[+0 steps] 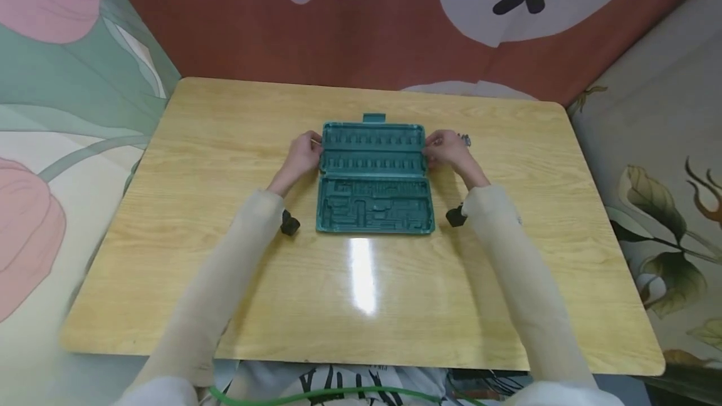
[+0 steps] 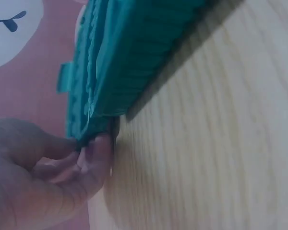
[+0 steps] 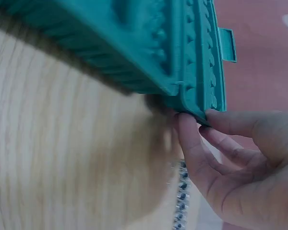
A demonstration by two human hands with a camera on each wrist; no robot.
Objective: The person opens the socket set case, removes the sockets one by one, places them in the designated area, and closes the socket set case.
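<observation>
A teal plastic tool case [image 1: 373, 174] lies open in the middle of a wooden table [image 1: 214, 143], its moulded slots showing no tools. My left hand [image 1: 314, 146] pinches the left edge of the far half, the lid. On the opposite edge of that lid my right hand [image 1: 432, 148] pinches too. In the left wrist view the case [image 2: 120, 57] tilts up off the table, with the left hand [image 2: 93, 143] holding its corner. The right wrist view shows the case [image 3: 149, 43] raised, the right hand [image 3: 192, 117] holding its rim between thumb and fingers.
A small beaded chain [image 3: 181, 201] lies on the table just beside my right hand, also seen as the chain [image 1: 465, 140] from the head. Patterned fabric walls close in the table on three sides. A latch tab [image 1: 373, 118] sticks out at the lid's far edge.
</observation>
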